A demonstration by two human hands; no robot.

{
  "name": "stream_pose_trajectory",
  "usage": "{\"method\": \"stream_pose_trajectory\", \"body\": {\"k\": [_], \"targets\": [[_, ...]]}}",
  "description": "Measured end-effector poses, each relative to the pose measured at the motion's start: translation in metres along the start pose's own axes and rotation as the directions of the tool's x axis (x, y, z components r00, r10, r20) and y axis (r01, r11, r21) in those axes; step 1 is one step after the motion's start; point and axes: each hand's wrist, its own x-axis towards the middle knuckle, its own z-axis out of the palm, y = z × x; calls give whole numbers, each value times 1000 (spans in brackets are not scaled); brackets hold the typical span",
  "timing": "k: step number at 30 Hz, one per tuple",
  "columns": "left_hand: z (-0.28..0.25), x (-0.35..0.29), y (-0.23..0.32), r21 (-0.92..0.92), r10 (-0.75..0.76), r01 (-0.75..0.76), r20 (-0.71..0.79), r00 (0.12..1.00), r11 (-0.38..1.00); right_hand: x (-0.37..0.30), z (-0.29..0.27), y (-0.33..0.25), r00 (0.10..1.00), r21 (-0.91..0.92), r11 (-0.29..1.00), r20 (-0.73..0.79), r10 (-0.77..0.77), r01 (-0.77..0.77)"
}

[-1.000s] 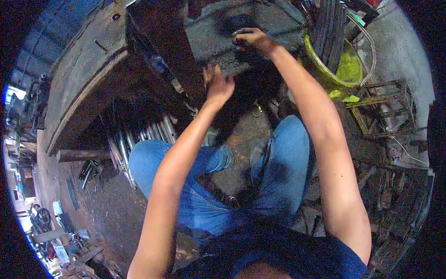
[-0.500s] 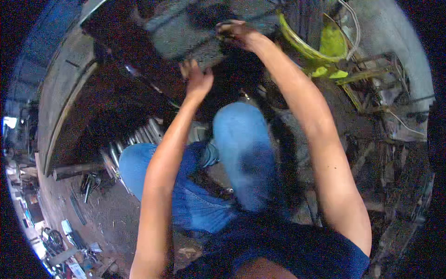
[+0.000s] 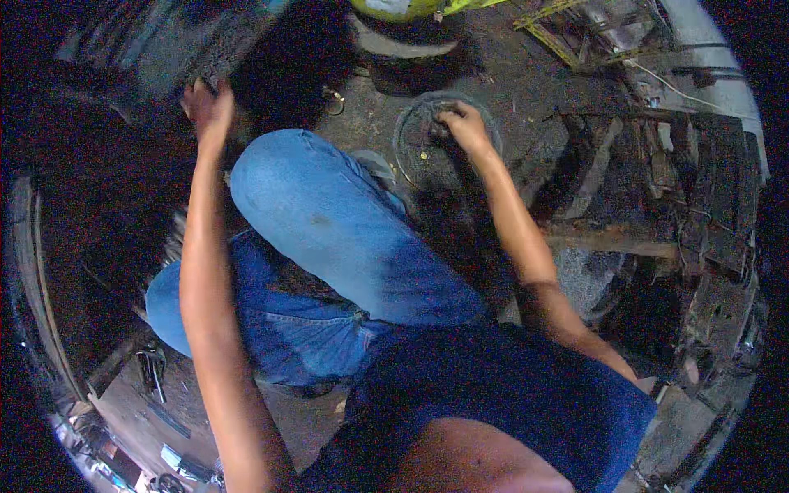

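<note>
Basin: round, shallow-looking, dark, with a thin curved rim; stands on the floor ahead of the right knee. Contents: dark matter, grainy in look, kind not clear; one small yellow bit shows toward the near side.

Right hand: over the far right part of the basin, fingers curled inward, the gap narrow; whether anything is held, or the contents touched, cannot be told.

Slab: dark grey, flat, rough-surfaced, blurred; upper left.

Left hand: at the near edge of the slab, fingers loosely apart, no object visible in them; firm contact cannot be told.

Tub: yellow, cut by the upper edge, a pale patch on its side; contents out of sight.

Drum: black, rounded, with a pale curved band; directly below the tub in view, beyond the basin.

Ring: small, shiny, on the dirty floor between the two hands.

Frame: yellowed, angular, worn; upper right.

Scraps: splintered, long, dark; right of the basin.

Jeans: faded blue denim, stained at the thigh; between the forearms.
</note>
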Motion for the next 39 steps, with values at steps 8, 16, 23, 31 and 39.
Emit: {"method": "stream_pose_trajectory", "body": {"k": [8, 16, 23, 31, 39], "targets": [[-18, -1, 23, -39, -114, 114, -3, 993, 993, -5, -42, 85, 980, -240, 971, -195, -32, -17], [-13, 1, 13, 160, -37, 21, 97, 995, 987, -20, 7, 122, 967, -596, 782, -33, -252, 183], [-19, 0, 39, 22, -184, 183, 76, 980, 983, -14, 51, 119, 974, -614, 760, -192, 116, -212], [-29, 5, 48, 44, -203, 200, 64, 977, 979, -5, 101, 95, 999, -511, 859, -14, -35, 23], [-22, 5, 44, 155, -164, 140, 149, 975, 978, 1, 71, 112, 997, -572, 819, -39, -72, 36]]}}
